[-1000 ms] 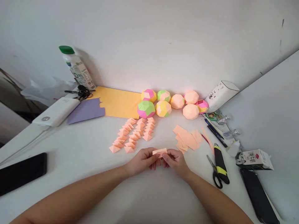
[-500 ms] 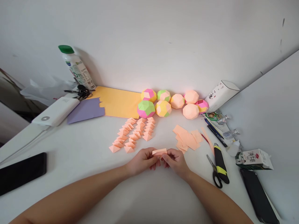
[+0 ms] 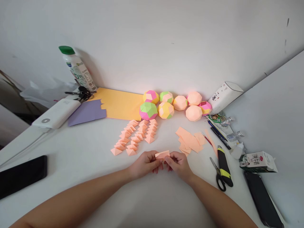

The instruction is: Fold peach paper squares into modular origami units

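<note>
- Peach folded strip [image 3: 162, 154], one, on near side of the table [image 3: 95, 148], between left hand [image 3: 141, 165] and right hand [image 3: 182, 166].
- Grip: both pinching it, thumbs against fingers, gap only paper-thin.
- Long axis runs left-right, right end tipped slightly up.
- Right side: one pair of scissors [image 3: 221, 183], one cutter [image 3: 222, 160].
- Loose peach sheets [image 3: 192, 142], overlapping, count unclear.
- Folded peach pieces [image 3: 136, 139], three rows.
- Paper balls [image 3: 180, 103], eight, by wall.
</note>
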The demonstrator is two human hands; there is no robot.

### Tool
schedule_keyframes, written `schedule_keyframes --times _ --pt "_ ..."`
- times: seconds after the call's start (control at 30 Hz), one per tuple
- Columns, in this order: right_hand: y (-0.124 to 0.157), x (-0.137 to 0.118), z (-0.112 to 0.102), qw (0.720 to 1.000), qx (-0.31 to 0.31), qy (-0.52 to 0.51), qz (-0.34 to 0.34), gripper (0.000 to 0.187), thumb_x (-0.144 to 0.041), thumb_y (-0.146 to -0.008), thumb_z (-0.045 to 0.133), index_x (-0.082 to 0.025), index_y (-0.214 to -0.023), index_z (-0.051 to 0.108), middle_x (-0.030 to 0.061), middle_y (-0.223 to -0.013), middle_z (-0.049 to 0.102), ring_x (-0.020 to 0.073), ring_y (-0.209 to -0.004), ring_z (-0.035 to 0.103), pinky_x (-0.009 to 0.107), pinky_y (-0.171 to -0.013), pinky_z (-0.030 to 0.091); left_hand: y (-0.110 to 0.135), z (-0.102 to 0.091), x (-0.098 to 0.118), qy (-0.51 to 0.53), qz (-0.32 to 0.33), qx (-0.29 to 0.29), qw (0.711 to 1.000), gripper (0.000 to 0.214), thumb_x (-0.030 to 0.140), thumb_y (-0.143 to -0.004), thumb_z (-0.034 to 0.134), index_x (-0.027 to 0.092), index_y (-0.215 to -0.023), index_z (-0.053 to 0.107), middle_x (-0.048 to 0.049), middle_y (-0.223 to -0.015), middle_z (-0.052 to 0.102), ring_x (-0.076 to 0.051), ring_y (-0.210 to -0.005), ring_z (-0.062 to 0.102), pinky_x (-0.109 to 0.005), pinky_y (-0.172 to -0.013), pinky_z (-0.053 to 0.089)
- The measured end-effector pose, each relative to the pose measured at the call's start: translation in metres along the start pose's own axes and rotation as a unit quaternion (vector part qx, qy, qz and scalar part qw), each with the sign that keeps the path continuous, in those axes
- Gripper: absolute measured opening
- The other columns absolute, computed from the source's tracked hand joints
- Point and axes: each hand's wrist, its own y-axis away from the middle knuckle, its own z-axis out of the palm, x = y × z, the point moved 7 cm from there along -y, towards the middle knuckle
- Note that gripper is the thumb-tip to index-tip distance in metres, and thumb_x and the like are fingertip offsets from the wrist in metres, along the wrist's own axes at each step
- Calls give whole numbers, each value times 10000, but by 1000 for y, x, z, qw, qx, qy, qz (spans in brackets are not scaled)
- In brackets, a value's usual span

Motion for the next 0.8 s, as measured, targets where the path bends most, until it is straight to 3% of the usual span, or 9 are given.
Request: schedule_keyframes --times 0.37,0.6,0.8 --pt "-1 2 1 1000 -10 -6 2 292 -381 -795 602 -152 -623 548 -3 -569 578 94 -455 531 216 -444 439 0 0 1 4 1 -2 1000 294 438 -827 547 152 -761 544 -31 -714 663 -107 -555 567 -217 -504 419" --pt "0 -4 7 999 -42 -8 -28 238 -386 -819 577 -164 -733 567 -2 -579 569 103 -504 513 224 -472 431 0 1 2 7 13 -16 1000 324 456 -850 508 146 -785 577 -33 -719 653 -103 -557 566 -214 -510 422" --pt "0 3 4 999 -38 0 -16 288 -400 -809 588 -166 -652 529 -4 -582 573 99 -486 525 222 -464 434 0 2 2 0 8 -22 1000 336 463 -850 504 143 -775 572 -35 -700 652 -102 -541 555 -218 -508 415"
